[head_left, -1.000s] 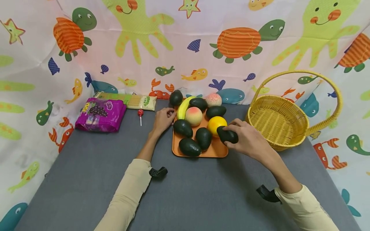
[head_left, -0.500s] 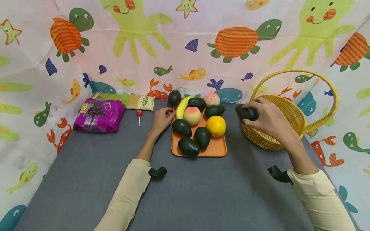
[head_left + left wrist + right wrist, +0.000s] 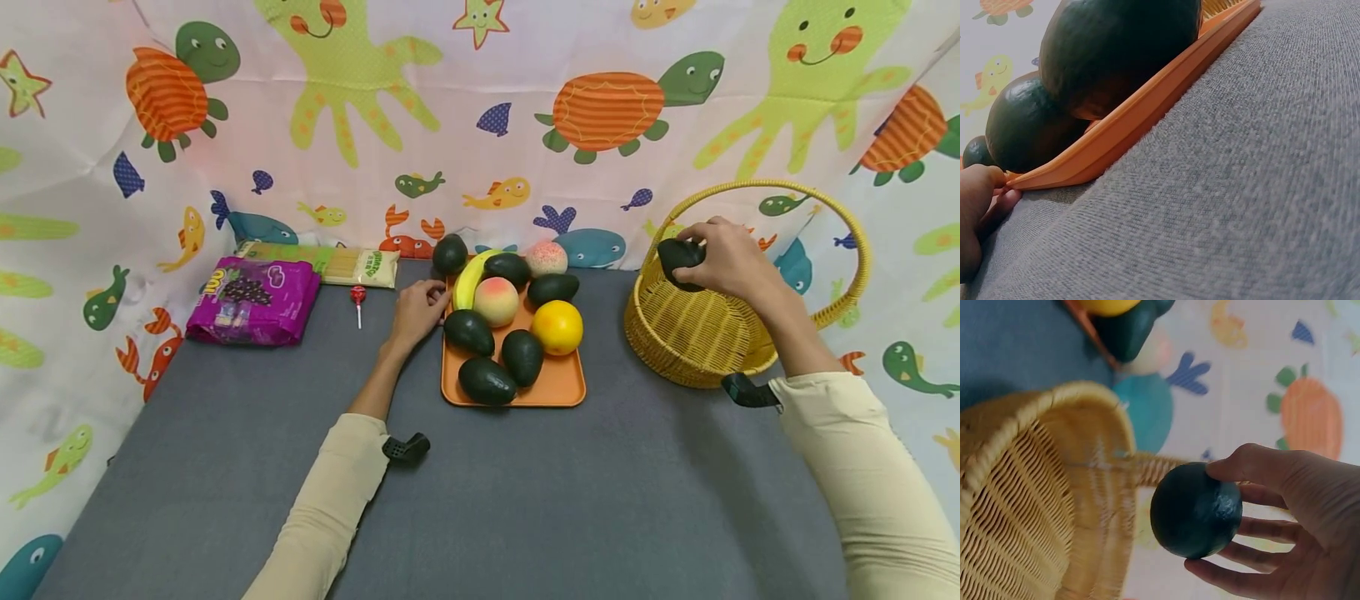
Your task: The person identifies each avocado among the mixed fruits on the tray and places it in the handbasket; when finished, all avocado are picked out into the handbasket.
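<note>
Left hand (image 3: 417, 313) is pinching tray (image 3: 557, 390); at eleven o'clock of basket (image 3: 658, 353), right hand (image 3: 726, 257) is pinching avocado (image 3: 1190, 512) by fingertips (image 3: 1224, 467), risking slip.

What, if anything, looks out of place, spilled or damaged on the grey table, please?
Nothing looks spilled or damaged. Mildly odd is the dark green oval avocado at the far left corner of the orange rectangular tray: it seems to crowd or overhang the rim, though that is unclear.

Grey tabletop (image 3: 570, 500) under orange tray (image 3: 561, 385), yellow basket (image 3: 654, 343), purple bag (image 3: 253, 302), packet (image 3: 352, 266), lollipop (image 3: 358, 295)
</note>
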Demonstrator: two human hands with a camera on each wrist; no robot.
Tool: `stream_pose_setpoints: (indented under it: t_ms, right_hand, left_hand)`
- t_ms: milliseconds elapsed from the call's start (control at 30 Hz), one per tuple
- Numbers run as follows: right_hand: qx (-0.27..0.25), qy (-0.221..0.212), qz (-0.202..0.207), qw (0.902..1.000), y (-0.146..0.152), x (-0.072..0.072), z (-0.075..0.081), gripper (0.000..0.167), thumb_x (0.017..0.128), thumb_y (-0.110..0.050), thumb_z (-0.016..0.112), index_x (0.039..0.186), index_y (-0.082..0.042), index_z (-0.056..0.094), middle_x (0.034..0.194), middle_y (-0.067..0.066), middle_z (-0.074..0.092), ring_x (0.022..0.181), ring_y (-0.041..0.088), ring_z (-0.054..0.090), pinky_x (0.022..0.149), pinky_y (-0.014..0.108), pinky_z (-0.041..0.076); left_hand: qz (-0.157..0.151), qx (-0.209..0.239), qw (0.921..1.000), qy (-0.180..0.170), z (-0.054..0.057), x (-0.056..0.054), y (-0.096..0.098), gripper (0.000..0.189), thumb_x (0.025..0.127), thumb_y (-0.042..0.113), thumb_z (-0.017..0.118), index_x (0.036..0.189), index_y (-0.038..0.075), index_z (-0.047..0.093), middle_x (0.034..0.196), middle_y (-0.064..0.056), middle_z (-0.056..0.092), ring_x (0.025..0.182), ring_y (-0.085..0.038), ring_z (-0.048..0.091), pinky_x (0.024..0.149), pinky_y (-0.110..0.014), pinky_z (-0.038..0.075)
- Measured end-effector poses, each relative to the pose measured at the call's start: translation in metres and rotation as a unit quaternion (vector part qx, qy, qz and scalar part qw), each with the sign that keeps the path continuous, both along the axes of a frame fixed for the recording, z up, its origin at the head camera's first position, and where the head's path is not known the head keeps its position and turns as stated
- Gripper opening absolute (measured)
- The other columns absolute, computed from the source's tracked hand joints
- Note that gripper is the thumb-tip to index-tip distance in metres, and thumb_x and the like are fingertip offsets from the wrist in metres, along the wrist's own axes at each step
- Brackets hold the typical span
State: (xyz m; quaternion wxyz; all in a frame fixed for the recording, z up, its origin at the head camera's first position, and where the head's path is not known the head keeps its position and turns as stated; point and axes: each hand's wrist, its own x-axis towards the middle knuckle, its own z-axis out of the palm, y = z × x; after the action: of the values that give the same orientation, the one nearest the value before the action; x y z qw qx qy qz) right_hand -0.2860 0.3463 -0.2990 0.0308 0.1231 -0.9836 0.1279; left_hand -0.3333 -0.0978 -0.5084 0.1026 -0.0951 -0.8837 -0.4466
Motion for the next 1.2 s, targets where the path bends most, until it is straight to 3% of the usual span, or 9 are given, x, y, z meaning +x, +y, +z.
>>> stream_pose_setpoints:
  t_ms: [233,367,500,700,867,1200]
  right_hand:
    - [0.039,-0.041,-0.009,0.9984,0.024,-0.035,-0.021,0.06,0.086,-0.017,0.078,0.132,0.017,0.058,0.121,0.043,0.056,0.104,0.054,0.06,0.087,0.063,0.051]
    - [0.059,-0.087,-0.015,0.9943,0.038,-0.049,-0.036,0.063,0.087,-0.016,0.076,0.134,0.02,0.055,0.123,0.044,0.051,0.102,0.051,0.056,0.084,0.06,0.05]
    - [0.077,-0.106,-0.014,0.9913,0.048,-0.059,-0.051,0.062,0.086,-0.015,0.077,0.13,0.022,0.056,0.119,0.044,0.049,0.099,0.047,0.051,0.081,0.056,0.049]
    - [0.102,-0.103,0.006,0.9894,0.061,-0.068,-0.069,0.058,0.082,-0.006,0.075,0.128,0.022,0.056,0.117,0.043,0.047,0.097,0.047,0.049,0.076,0.055,0.049]
    - [0.125,-0.09,0.025,0.9878,0.074,-0.069,-0.08,0.049,0.084,0.008,0.069,0.129,0.021,0.056,0.115,0.044,0.048,0.099,0.049,0.052,0.082,0.058,0.048]
    - [0.12,-0.097,0.031,0.9875,0.076,-0.072,-0.082,0.057,0.088,0.01,0.068,0.142,0.014,0.05,0.123,0.047,0.047,0.111,0.059,0.052,0.088,0.066,0.048]
  left_hand:
    - [0.0,-0.009,1.0,-0.002,-0.001,-0.002,-0.003,0.031,0.102,0.024,0.068,0.121,0.0,0.073,0.099,-0.016,0.07,0.076,-0.025,0.073,0.079,-0.039,0.059]
    - [-0.003,-0.012,0.9999,-0.003,-0.003,-0.002,-0.003,0.031,0.102,0.024,0.067,0.121,0.0,0.073,0.099,-0.016,0.071,0.077,-0.026,0.073,0.078,-0.039,0.06]
    - [-0.002,-0.012,0.9999,0.0,-0.004,-0.001,-0.003,0.03,0.102,0.023,0.068,0.12,0.0,0.073,0.099,-0.017,0.071,0.077,-0.026,0.074,0.078,-0.04,0.06]
    - [0.002,-0.015,0.9999,-0.005,-0.006,0.002,-0.001,0.031,0.102,0.025,0.068,0.12,0.001,0.073,0.099,-0.016,0.071,0.079,-0.026,0.074,0.08,-0.041,0.06]
    - [0.002,-0.013,0.9999,-0.008,-0.005,0.002,0.001,0.031,0.102,0.024,0.068,0.121,0.001,0.073,0.1,-0.017,0.071,0.082,-0.027,0.074,0.082,-0.042,0.06]
    - [-0.003,-0.004,0.9999,0.012,-0.002,0.0,-0.001,0.03,0.102,0.021,0.068,0.121,-0.001,0.073,0.099,-0.019,0.071,0.081,-0.03,0.074,0.084,-0.046,0.059]
